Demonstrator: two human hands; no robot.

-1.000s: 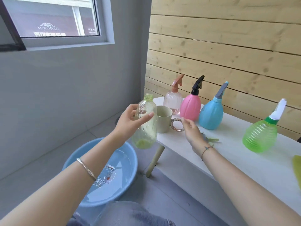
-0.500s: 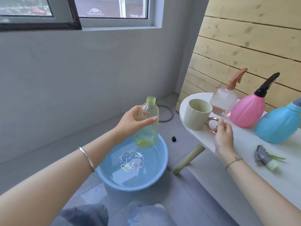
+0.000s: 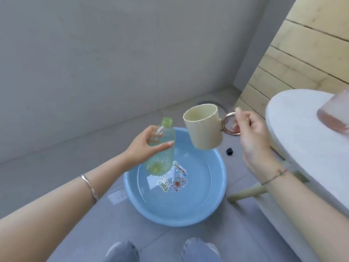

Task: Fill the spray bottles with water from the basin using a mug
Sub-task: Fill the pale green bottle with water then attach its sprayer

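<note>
At the centre of the frame the left hand [image 3: 145, 146] grips a clear, green-tinted spray bottle [image 3: 160, 159] round its upper body, thumb in front and fingers curled behind. It holds the bottle mouth-up and slightly tilted above the blue basin [image 3: 130, 195], which stands on the floor. The bottle has no spray head and looks almost empty, so it is probably very light. Its thin plastic walls would likely dent under a hard squeeze and turn slippery once wet. A hold just below the threaded neck keeps the narrow mouth free for pouring.

Just to the right, the right hand [image 3: 253, 133] pinches the metal ring handle [image 3: 229, 125] of the cream mug [image 3: 204, 127], thumb on top and fingers curled beside it. The mug hangs in the air, tipped, and overlaps the basin's far rim in the picture; its inside looks dry. It seems rigid and will weigh more when full, and the thin ring gives little purchase, so it may swing.

The basin holds shallow water. At the right edge stands the white table [image 3: 294, 118].
</note>
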